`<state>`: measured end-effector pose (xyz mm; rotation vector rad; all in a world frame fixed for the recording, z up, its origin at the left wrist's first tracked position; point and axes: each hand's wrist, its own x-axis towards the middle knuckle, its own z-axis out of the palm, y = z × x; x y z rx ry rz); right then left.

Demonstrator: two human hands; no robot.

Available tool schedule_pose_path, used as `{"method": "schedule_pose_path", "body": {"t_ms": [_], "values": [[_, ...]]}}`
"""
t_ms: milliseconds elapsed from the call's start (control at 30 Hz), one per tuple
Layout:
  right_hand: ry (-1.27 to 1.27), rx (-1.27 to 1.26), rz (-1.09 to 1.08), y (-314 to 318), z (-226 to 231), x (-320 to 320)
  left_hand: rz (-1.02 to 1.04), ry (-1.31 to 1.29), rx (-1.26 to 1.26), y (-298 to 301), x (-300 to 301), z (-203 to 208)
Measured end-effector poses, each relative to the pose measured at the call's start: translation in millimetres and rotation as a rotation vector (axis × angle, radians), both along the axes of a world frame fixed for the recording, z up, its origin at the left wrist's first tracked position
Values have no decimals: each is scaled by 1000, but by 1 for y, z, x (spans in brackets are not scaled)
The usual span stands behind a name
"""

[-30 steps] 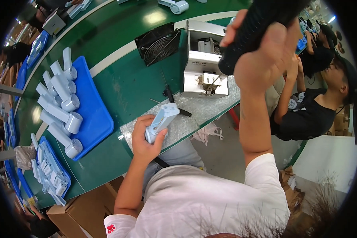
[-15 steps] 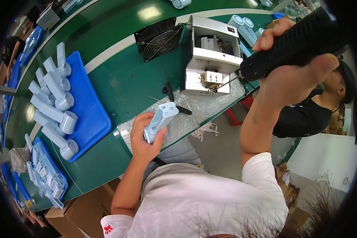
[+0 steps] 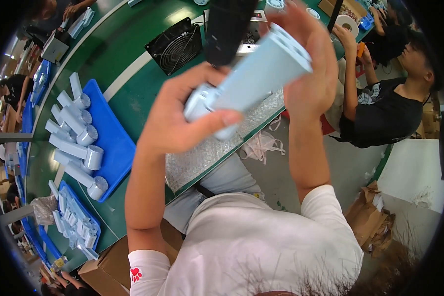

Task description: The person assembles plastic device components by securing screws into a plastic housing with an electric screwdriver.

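Close to the camera, my left hand (image 3: 175,111) is closed round the round-headed end of a light-blue plastic housing (image 3: 261,74). Its long, hollow handle slants up to the right. My right hand (image 3: 313,74) is raised at the handle's far end, overlapping it in view; motion smears its fingers, so whether it grips cannot be made out. A black electric screwdriver (image 3: 229,29) hangs upright at the top middle, just beyond my left hand, with its lower tip hidden. Behind the housing, a silver screw-feeder box (image 3: 246,48) is mostly covered.
A black fan (image 3: 175,47) stands on the green table. To the left, a blue tray (image 3: 116,133) bears several round-headed light-blue housings; a nearer tray (image 3: 94,219) holds slim light-blue parts. Bubble wrap (image 3: 197,165) lies along the table edge. Another person (image 3: 385,108) sits at right.
My right hand has let go of the screwdriver, which now hangs further left, and has come to the housing. My left hand has lifted the housing up and nearer the camera.
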<state>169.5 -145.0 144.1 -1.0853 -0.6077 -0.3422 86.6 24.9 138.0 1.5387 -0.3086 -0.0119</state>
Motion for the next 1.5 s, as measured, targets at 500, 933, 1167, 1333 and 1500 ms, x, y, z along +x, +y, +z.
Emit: {"method": "schedule_pose_path", "body": {"t_ms": [500,933,1167,1333,1500], "values": [[-34,-859,26,-47,-104,-77,291,-466,543,4,52,-17],[-18,-815,-222,-58,-116,-67,289,-493,546,-6,60,-34],[31,-824,-46,-66,-100,-50,252,-537,614,-7,59,-39],[6,-873,69,-82,-86,-39,255,-408,539,-7,54,-37],[-8,-907,224,-86,-94,-56,300,-489,561,-5,53,-40]]}}
